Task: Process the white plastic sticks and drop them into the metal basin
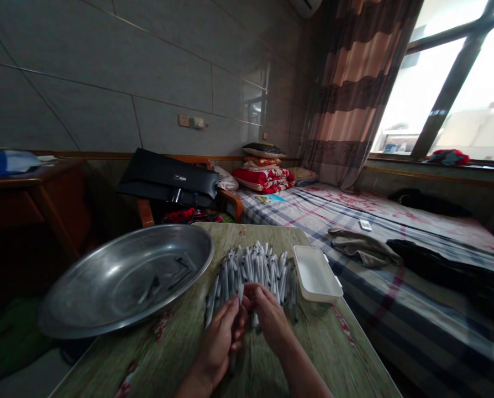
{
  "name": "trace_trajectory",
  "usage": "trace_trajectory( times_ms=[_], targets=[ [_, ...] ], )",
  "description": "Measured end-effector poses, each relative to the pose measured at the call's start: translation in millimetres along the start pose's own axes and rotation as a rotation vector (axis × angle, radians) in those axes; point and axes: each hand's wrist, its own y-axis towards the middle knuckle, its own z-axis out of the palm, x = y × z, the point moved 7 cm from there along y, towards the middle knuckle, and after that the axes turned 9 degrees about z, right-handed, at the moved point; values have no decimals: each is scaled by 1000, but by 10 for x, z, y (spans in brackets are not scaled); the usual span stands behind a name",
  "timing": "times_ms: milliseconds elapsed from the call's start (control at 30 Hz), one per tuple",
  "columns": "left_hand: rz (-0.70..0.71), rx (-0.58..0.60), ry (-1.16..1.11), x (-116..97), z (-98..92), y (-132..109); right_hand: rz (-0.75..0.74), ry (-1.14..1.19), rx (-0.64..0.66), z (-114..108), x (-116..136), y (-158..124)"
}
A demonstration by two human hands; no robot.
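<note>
My left hand point(224, 337) is closed around a slim pen point(241, 292) with a whitish, see-through barrel, its upper end showing above the thumb. Close against it, my right hand point(269, 315) has its fingers curled and pinched together beside the pen; what lies between them is hidden. Just beyond both hands, a large pile of similar pens point(253, 262), clear with dark ends, lies on the table point(180, 354). Left of the pile stands a wide metal basin point(106, 282) with a few pens or pen parts point(151, 287) in it.
A white plastic box point(315, 271) sits near the table's right edge. Past that edge is a bed with a checked sheet point(305, 215), a phone-like white object point(365, 225) and clothes point(363, 246). Behind the table, a chair holds a black flat case point(168, 174).
</note>
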Motion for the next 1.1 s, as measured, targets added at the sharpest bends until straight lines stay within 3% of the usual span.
trace_trajectory(
  times_ms=[133, 200, 300, 433, 633, 733, 833, 933, 1000, 1100],
  targets=[
    [-52, 3, -83, 170, 97, -15, 266, 133, 251, 191, -201, -63],
    [-73, -9, -103, 236, 130, -5, 320, 183, 269, 207, -251, -81],
    [-48, -77, -82, 289, 121, 18, 291, 229, 210, 190, -268, -62],
    [46, -217, -88, 298, 51, 43, 143, 279, 84, 181, -247, -43],
    [87, -274, -38, 311, 10, 83, 128, 248, -50, 134, -340, -58],
    [72, -235, -49, 295, 39, 87, 115, 197, -128, 45, -353, -48],
    [-42, -128, -111, 327, 84, 75, 123, 201, -140, 12, -344, -32],
    [-192, -29, -222, 392, 85, 54, 171, 265, -49, 67, -320, -23],
    [-275, 31, -324, 430, 80, 37, 287, 313, 59, 144, -347, -38],
    [-315, 99, -440, 433, 83, 8, 410, 339, 173, 220, -364, -86]
  ],
)
